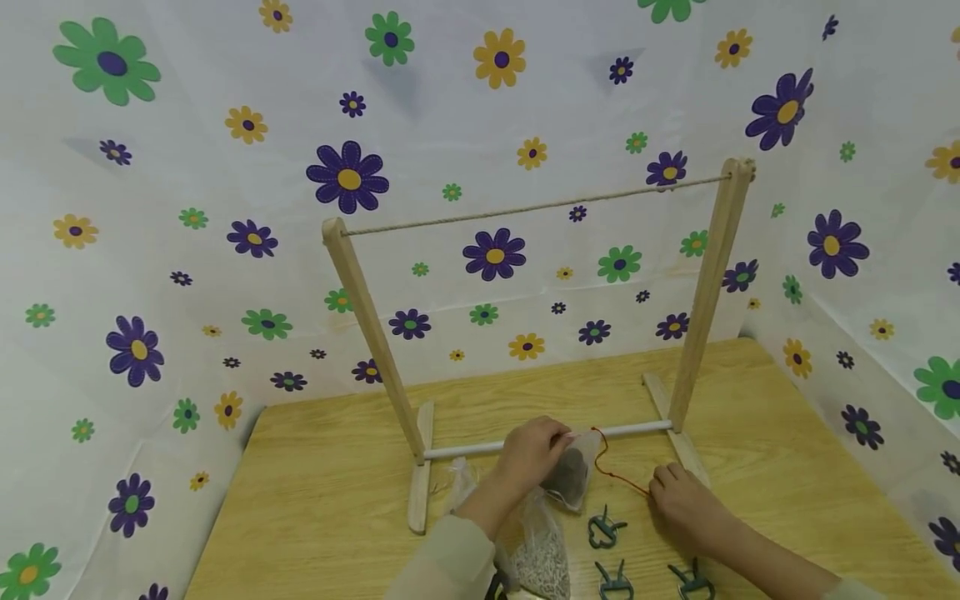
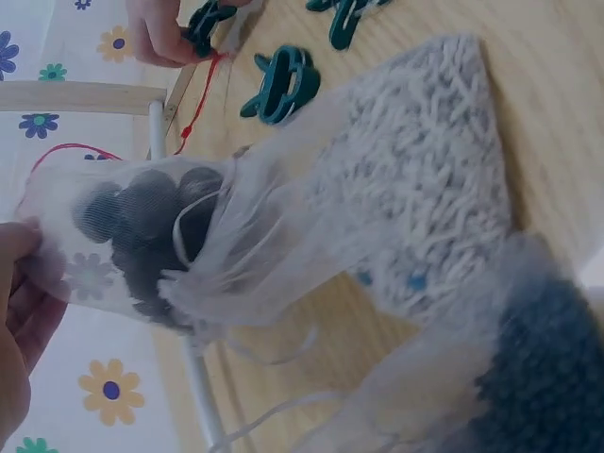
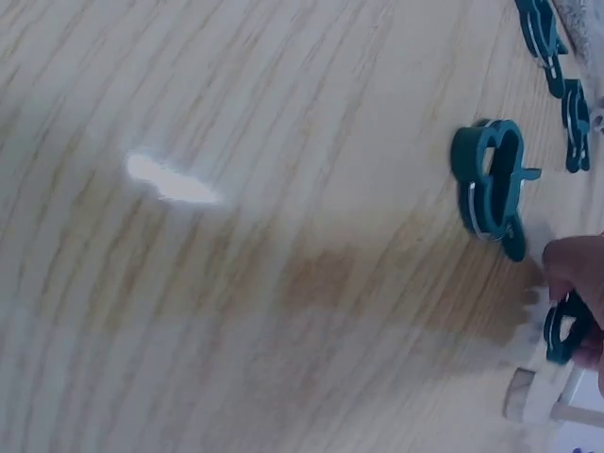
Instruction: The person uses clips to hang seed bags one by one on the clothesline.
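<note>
My left hand [image 1: 528,454] pinches the top of a sheer mesh bag [image 1: 568,475] with dark round lumps inside, held up in front of the stand's white bar. A red cord [image 1: 617,475] runs from the bag's mouth to my right hand [image 1: 686,504]. In the right wrist view, that hand's fingers grip a green plant clip [image 3: 559,330]. Close by on the table lie several more green clips [image 1: 603,529]. In the left wrist view, a bag of pale, short pieces [image 2: 415,170] lies below the lifted bag, beside a bag of dark blue granules [image 2: 547,368].
A wooden stand [image 1: 375,342] with two posts spans the table, a rope [image 1: 540,206] strung between their tops. Its white bar [image 1: 465,450] runs low behind my hands. Flower-printed cloth [image 1: 450,100] covers the walls behind the wooden table [image 1: 300,500].
</note>
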Demonstrator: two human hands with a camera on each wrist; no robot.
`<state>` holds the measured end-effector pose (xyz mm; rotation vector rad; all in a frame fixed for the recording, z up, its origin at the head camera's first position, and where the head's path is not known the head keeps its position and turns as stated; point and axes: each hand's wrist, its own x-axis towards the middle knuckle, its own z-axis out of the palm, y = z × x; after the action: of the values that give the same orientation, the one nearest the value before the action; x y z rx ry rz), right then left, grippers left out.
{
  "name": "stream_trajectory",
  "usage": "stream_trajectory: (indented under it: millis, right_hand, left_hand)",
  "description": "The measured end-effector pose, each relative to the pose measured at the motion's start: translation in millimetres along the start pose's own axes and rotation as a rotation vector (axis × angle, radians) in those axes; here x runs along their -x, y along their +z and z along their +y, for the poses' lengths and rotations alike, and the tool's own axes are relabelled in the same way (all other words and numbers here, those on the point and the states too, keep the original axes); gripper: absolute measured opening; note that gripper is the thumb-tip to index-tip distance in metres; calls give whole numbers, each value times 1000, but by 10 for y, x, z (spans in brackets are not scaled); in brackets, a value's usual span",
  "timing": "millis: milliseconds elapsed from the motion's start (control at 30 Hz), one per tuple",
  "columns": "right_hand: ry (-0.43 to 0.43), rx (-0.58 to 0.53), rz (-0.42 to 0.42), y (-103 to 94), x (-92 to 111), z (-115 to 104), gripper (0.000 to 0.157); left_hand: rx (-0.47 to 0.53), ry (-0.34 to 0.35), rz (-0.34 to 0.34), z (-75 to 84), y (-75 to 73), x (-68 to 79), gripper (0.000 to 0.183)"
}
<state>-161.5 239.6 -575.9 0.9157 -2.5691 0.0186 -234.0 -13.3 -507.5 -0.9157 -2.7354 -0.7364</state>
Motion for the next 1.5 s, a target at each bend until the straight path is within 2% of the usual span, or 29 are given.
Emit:
stream_trajectory:
  millis: [133,233,367,500,600,767,833,933,1133,1200,1300,1367,1433,1500]
  right_hand:
    - [7,-107,55,21,23,28,14]
    - [33,-164,46,4,40,46,17]
    - [77,-233,8,-46,40,77,20]
    - [180,-361,-143,-167,-15,108,25]
    - [279,-477,-216,-287,-75,122,35]
    - [381,-648,-209,-436,-148,136,30]
    - [398,-712,-211,-490,-172,143,29]
    - [393,-771,-199,-582,-210,153,30]
    - [459,-921,-201,-850,-362,189,35]
    - [451,-961,-181,-958,-433,222,33]
    - [377,-972,-77,-1122,-549,268,26]
    - [312,-941,13,-1228,-631,288,22]
    - [253,-904,97,-1323,-708,302,25]
    - [212,-873,144,-1413,-779,318,28]
  left_hand:
    - [-119,61,-36,19,-81,-30,13]
    - [-193,80,-112,60,-153,-75,13]
    - [-280,57,-249,140,-261,-159,16]
    - [-301,25,-349,211,-362,-208,16]
    - [-290,22,-380,243,-420,-216,16]
    - [-299,73,-367,280,-467,-207,17]
    - [-311,111,-340,295,-484,-202,17]
    - [-333,200,-245,316,-516,-193,18]
    - [-405,438,37,345,-598,-201,13]
    - [-429,507,119,362,-630,-227,10]
    - [-470,604,215,387,-675,-281,6]
    - [-486,666,266,402,-703,-320,5]
    - [-505,719,319,416,-733,-353,4]
    - [-511,755,369,429,-767,-383,5]
